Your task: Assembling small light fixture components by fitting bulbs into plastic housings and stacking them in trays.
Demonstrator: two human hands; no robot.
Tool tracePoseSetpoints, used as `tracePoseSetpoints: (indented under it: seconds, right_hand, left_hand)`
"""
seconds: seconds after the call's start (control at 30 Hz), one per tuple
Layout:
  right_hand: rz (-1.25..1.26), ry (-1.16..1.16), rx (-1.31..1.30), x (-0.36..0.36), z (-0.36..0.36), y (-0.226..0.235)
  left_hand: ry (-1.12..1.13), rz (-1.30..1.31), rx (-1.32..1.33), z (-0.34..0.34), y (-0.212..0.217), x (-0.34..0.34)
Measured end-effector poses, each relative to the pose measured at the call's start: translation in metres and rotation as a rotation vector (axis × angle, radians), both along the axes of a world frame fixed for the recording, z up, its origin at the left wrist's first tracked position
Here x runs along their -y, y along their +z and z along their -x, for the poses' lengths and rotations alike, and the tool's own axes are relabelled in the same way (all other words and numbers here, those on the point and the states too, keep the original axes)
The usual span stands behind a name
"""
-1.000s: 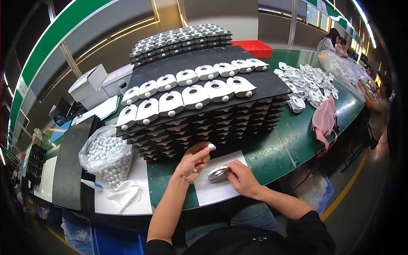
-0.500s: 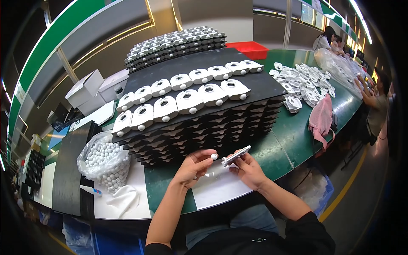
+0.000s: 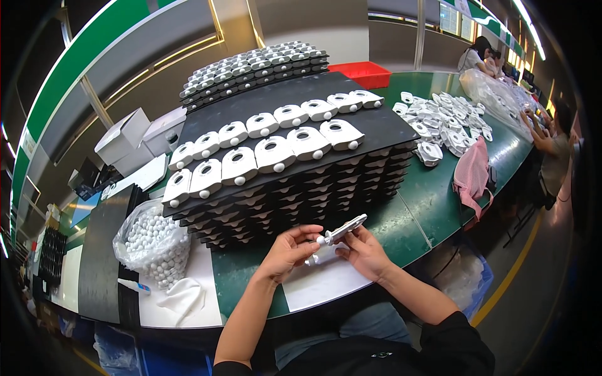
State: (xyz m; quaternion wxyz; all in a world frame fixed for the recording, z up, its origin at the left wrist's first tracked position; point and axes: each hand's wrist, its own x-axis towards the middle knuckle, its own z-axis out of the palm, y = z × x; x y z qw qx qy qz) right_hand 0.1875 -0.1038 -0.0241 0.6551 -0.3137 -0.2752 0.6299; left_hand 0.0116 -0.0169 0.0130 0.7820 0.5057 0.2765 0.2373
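Observation:
Over a white sheet (image 3: 326, 285) at the table's front edge, both my hands meet at one part. My right hand (image 3: 365, 252) is closed around a flat white plastic housing (image 3: 346, 229), held edge-on and tilted up to the right. A small white ball (image 3: 321, 240) is pinched in the fingers of my left hand (image 3: 291, 252), against the housing's near-left end. Whether the ball is seated there I cannot tell. Beyond my hands, two rows of similar white housings (image 3: 274, 154), each with a ball at its end, lie on a stack of black trays (image 3: 282, 203).
A clear bag of white balls (image 3: 153, 241) stands left, by a white cloth (image 3: 183, 301) and a small glue bottle (image 3: 135, 286). Loose housings (image 3: 445, 122) are heaped at right, near a pink cloth bag (image 3: 471, 175). A red bin (image 3: 360, 75) is behind. Other people work far right.
My left hand has brought the ball rightward and slightly down to the end of the housing, closing the gap between them. The right hand has hardly moved. The whole view has shifted slightly.

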Motion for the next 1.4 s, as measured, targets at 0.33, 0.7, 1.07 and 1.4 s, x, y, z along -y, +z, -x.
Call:
tracePoseSetpoints:
  seconds: [0.33,0.7,1.07,1.4]
  right_hand:
    - [-0.024,-0.039,0.064,0.002,0.006,0.001]
    - [0.061,0.089,-0.167,0.001,0.007,0.022]
    - [-0.127,-0.150,-0.222,0.000,-0.042,0.082]
    - [-0.275,-0.542,1.031,-0.070,-0.131,0.177]
  left_hand:
    - [0.008,-0.066,-0.058,-0.001,0.004,0.002]
    - [0.057,-0.020,0.055,0.000,0.004,-0.002]
    - [0.328,0.769,0.320,0.014,-0.016,-0.023]
    - [0.294,0.758,0.347,0.007,-0.014,-0.018]
